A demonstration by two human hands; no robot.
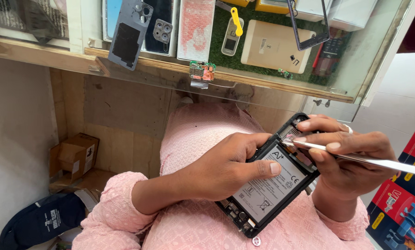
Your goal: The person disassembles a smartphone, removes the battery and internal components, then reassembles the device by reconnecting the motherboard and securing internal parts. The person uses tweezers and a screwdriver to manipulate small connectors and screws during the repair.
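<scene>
Phone (267,185) opened, over my lap | my left hand (216,169) grips it, thumb on white-labelled battery (268,183) | my right hand (344,155) pinches tweezers (355,159) at its top | brown cardboard box (75,155) far left of phone | red package (404,199) just right

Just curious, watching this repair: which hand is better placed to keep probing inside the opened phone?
Probably the right hand: it holds the metal tweezers, tip at the phone's top corner. The left hand grips the phone, thumb on its battery.

Opened phone (267,185), battery exposed, tilted over lap; metal tweezers (355,159) at top edge.
</scene>
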